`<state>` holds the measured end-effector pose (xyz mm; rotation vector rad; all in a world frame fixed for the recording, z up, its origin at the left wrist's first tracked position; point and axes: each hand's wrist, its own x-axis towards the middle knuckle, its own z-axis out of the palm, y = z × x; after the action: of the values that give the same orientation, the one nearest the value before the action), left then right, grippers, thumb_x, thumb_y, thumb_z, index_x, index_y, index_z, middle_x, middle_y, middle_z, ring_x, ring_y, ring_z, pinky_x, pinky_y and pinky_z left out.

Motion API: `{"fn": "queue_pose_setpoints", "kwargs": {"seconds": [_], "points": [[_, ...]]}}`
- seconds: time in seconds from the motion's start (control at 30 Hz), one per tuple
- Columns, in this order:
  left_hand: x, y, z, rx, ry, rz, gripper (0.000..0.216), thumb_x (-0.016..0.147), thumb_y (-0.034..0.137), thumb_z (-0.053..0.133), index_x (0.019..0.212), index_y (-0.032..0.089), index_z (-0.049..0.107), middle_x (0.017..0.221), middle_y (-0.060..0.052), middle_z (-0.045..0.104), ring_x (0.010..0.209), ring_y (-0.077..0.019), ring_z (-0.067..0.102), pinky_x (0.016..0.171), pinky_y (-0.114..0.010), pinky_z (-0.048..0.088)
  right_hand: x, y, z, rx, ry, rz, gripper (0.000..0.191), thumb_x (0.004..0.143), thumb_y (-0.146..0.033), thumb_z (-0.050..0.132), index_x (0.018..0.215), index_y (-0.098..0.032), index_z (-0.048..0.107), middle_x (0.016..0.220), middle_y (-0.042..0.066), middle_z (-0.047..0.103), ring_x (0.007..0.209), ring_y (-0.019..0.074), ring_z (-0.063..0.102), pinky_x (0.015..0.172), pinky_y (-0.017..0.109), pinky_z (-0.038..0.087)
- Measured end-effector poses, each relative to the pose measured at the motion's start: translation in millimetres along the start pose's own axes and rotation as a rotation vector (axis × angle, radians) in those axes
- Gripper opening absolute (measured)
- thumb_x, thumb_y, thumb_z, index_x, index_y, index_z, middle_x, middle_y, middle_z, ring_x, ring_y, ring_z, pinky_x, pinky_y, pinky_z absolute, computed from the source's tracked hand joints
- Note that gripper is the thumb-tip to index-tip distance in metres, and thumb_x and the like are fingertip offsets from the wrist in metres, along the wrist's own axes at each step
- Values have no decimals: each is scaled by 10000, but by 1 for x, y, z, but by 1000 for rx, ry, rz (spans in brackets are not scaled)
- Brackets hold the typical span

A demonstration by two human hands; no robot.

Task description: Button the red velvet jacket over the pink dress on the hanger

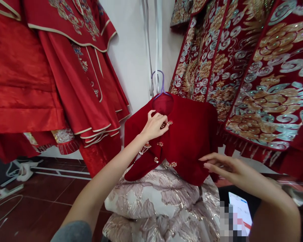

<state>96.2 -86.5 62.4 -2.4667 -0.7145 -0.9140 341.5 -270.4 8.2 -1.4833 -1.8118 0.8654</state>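
Note:
A dark red velvet jacket (192, 134) hangs on a purple hanger (162, 80), its front partly open over a pale dress with metallic flower patterns (156, 198). My left hand (156, 126) is closed at the neckline, fingers bent around the jacket's front edge by the top jewelled clasp (170, 122). More clasps show lower down: a gold one (160, 144), another with a pearl (156, 160) and one on the opposite edge (173, 164). Beside the jacket's lower right side is my right hand (224, 164), fingers stretched out and apart, holding nothing.
Red robes with pale piping (75, 84) hang at left. Heavily embroidered red garments (255, 77) crowd the right side. A lit phone (239, 211) lies below my right hand. White cables (7, 205) and a pair of pale shoes (25, 171) are at lower left.

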Motion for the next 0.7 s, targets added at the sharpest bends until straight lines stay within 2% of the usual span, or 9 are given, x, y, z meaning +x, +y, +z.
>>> {"fn": "queue_pose_setpoints", "kwargs": {"seconds": [0.17,0.23,0.3,0.4,0.47,0.53,0.6,0.63,0.7], "points": [[-1,-5,10,199,-9,194,243,889,129,387,985,201,599,768,-20,619,823,-169,532,1121,-529,189,-3,-13,10,-53,-21,-49,404,858,-538,529,1120,-247,630,917,42,674,739,144,605,631,254,533],[-1,-4,13,249,-13,208,291,873,86,373,1021,199,597,751,-20,608,793,-166,534,1140,-524,177,2,-20,20,-50,13,-111,368,860,-515,538,1098,-253,639,962,50,678,801,164,631,729,296,552],[-2,-1,14,303,-11,170,315,891,91,335,1040,186,595,753,-25,602,787,-167,545,1151,-522,158,13,-29,32,-32,106,-210,340,858,-497,550,1088,-263,637,1068,65,664,936,203,632,865,354,536],[-2,1,9,322,-36,91,320,940,178,278,1024,151,586,809,-52,611,830,-185,573,1138,-516,170,46,-49,48,36,378,-343,398,884,-510,491,1184,-261,573,1244,81,590,1125,241,565,1020,430,448],[-2,-1,1,293,-78,48,338,951,232,264,1025,118,573,858,-84,622,855,-203,590,1102,-491,230,77,-66,57,113,546,-407,481,917,-528,403,1301,-248,476,1356,82,507,1240,232,483,1087,431,375],[-3,-5,-6,289,-144,18,346,939,245,280,1033,90,575,948,-133,637,903,-227,598,1036,-455,303,111,-83,65,175,489,-450,567,920,-568,349,1396,-261,357,1457,59,397,1343,216,369,1130,417,310],[-5,-9,-13,330,-249,-14,323,906,226,331,988,93,613,1006,-162,653,932,-243,606,985,-427,333,142,-95,76,223,341,-374,658,909,-626,286,1452,-256,254,1525,51,277,1412,224,238,1157,449,229],[-6,-10,-16,358,-314,-36,307,885,208,356,944,105,639,993,-159,670,920,-242,617,983,-421,325,153,-98,82,226,320,-304,719,893,-658,274,1470,-234,212,1550,70,205,1433,248,164,1163,477,183],[-12,-12,-20,403,-430,-82,299,852,171,386,851,127,681,894,-140,707,857,-229,642,1013,-415,280,167,-97,91,141,406,-174,845,859,-701,289,1489,-157,141,1565,140,97,1441,314,57,1153,531,120]]}}
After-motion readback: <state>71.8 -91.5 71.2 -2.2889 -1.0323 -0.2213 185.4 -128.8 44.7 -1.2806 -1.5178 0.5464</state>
